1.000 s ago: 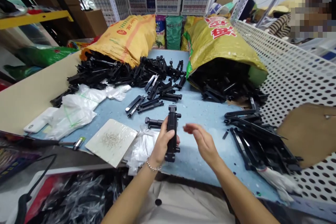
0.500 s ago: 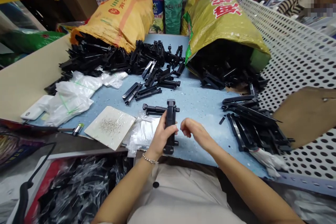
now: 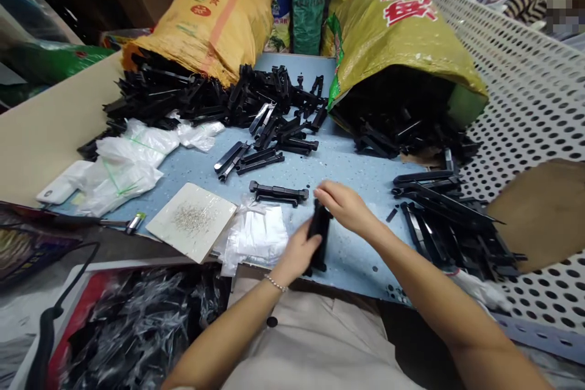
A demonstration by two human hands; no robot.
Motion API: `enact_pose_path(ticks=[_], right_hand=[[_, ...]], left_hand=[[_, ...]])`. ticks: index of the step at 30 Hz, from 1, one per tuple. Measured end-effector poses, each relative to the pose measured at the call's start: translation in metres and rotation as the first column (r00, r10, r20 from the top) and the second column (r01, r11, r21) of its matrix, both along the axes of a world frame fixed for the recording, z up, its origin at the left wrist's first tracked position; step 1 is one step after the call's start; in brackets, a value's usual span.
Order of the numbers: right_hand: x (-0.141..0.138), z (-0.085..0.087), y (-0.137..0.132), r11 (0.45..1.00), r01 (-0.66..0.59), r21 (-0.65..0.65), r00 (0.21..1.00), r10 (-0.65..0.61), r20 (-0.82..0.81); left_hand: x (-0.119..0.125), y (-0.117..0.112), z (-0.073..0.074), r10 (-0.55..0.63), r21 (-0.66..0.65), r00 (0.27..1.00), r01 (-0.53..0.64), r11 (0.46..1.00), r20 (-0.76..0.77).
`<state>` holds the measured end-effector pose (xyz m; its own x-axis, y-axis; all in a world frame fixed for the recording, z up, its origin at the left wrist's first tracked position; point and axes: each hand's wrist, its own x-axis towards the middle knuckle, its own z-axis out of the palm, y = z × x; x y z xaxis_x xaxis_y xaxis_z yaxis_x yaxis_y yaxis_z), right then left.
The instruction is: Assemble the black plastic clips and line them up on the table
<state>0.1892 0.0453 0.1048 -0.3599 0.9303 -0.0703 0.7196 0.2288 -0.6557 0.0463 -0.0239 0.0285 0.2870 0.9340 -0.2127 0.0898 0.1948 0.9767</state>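
Observation:
Both hands hold one black plastic part (image 3: 319, 233) low over the blue table (image 3: 351, 177). My left hand (image 3: 299, 253) grips its lower end with fingers wrapped round it. My right hand (image 3: 342, 206) closes over its upper end from above. Just beyond them a similar black part (image 3: 278, 192) lies flat on the table. A stack of black parts (image 3: 450, 219) lies to the right of my right hand.
Two yellow sacks (image 3: 214, 21) (image 3: 402, 36) spill black parts at the back. A white tile with small screws (image 3: 192, 219) and clear plastic bags (image 3: 256, 234) lie left of my hands. White bags (image 3: 123, 164) lie further left. A perforated white panel (image 3: 525, 103) borders the right.
The black part has come down from upright to low over the table and shifted right. My right hand, free before, has closed onto its top end.

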Motion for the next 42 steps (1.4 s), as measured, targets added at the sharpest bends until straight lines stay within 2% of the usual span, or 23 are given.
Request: enact_pose_path(ticks=[1,3,6,9,11,12,14,15,17,18,20,21,23,25,27,30,32,34,36,37,38,40,42], right_hand=[[-0.009,-0.002,0.017,0.998,-0.016,0.064,0.999,0.013,0.050],[-0.030,-0.011,0.044,0.995,-0.080,0.067,0.991,0.071,0.117],[-0.047,-0.029,0.062,0.997,-0.083,-0.007,0.990,0.083,0.116],[-0.043,-0.038,0.049,0.993,-0.103,-0.060,0.993,0.106,0.055],[-0.034,-0.040,0.030,0.972,-0.178,-0.152,0.981,0.163,-0.102],[-0.030,-0.039,0.020,0.956,-0.216,-0.198,0.961,0.173,-0.215],[-0.023,-0.034,0.004,0.956,-0.190,-0.222,0.908,0.085,-0.409],[-0.020,-0.031,0.000,0.978,-0.104,-0.182,0.893,0.011,-0.449],[-0.017,-0.023,0.000,0.993,0.114,0.035,0.910,-0.090,-0.405],[-0.016,-0.019,0.004,0.968,0.172,0.182,0.932,-0.100,-0.349],[-0.016,-0.015,0.015,0.893,0.142,0.428,0.976,-0.053,-0.213],[-0.016,-0.015,0.020,0.865,0.103,0.492,0.987,-0.028,-0.158],[-0.017,-0.017,0.027,0.871,0.092,0.483,0.991,-0.035,-0.125],[-0.018,-0.022,0.022,0.930,0.131,0.343,0.982,-0.076,-0.170],[-0.017,-0.026,0.007,0.964,0.102,0.246,0.974,-0.047,-0.220],[-0.016,-0.031,-0.025,0.926,-0.097,0.364,0.972,0.166,-0.164],[-0.020,-0.034,-0.044,0.896,-0.165,0.413,0.962,0.239,-0.134],[-0.027,-0.037,-0.056,0.936,-0.115,0.333,0.955,0.197,-0.223],[-0.033,-0.040,-0.063,0.993,-0.033,0.117,0.921,0.076,-0.383],[-0.036,-0.041,-0.064,0.999,-0.006,-0.034,0.885,-0.011,-0.465],[-0.037,-0.041,-0.065,0.980,0.004,-0.199,0.840,-0.112,-0.531],[-0.036,-0.038,-0.064,0.861,-0.088,-0.500,0.772,-0.259,-0.581],[-0.031,-0.029,-0.060,0.741,-0.224,-0.633,0.797,-0.234,-0.557]], left_hand=[[0.009,-0.003,-0.007,-0.022,0.013,0.999,0.023,1.000,-0.023],[0.021,-0.006,-0.017,0.003,0.042,0.999,-0.002,0.999,-0.041],[0.016,0.002,-0.023,0.178,-0.055,0.978,-0.172,0.983,0.114],[-0.012,0.022,-0.010,0.429,-0.243,0.808,-0.357,0.902,0.404],[-0.029,0.034,0.007,0.465,-0.297,0.682,-0.357,0.885,0.564],[-0.035,0.038,0.017,0.453,-0.302,0.649,-0.338,0.891,0.611],[-0.041,0.041,0.034,0.424,-0.284,0.656,-0.315,0.906,0.624],[-0.042,0.041,0.042,0.414,-0.275,0.676,-0.309,0.910,0.610],[-0.038,0.038,0.051,0.376,-0.275,0.724,-0.261,0.925,0.578],[-0.035,0.035,0.054,0.345,-0.290,0.745,-0.211,0.934,0.571],[-0.027,0.030,0.054,0.287,-0.334,0.767,-0.102,0.937,0.574],[-0.023,0.028,0.053,0.270,-0.348,0.774,-0.068,0.935,0.572],[-0.018,0.026,0.051,0.284,-0.366,0.784,-0.078,0.927,0.553],[-0.016,0.027,0.049,0.330,-0.378,0.787,-0.134,0.916,0.520],[-0.018,0.031,0.049,0.375,-0.406,0.780,-0.170,0.898,0.502],[-0.024,0.037,0.051,0.411,-0.451,0.769,-0.180,0.874,0.490],[-0.026,0.041,0.052,0.411,-0.434,0.782,-0.202,0.878,0.468],[-0.026,0.040,0.052,0.397,-0.342,0.820,-0.265,0.902,0.412],[-0.026,0.035,0.052,0.404,-0.158,0.861,-0.372,0.914,0.309],[-0.027,0.031,0.053,0.417,-0.042,0.871,-0.422,0.906,0.258],[-0.029,0.026,0.053,0.422,0.075,0.879,-0.447,0.891,0.220],[-0.034,0.018,0.056,0.380,0.243,0.906,-0.418,0.875,0.188],[-0.040,0.015,0.059,0.313,0.254,0.930,-0.356,0.899,0.193]])
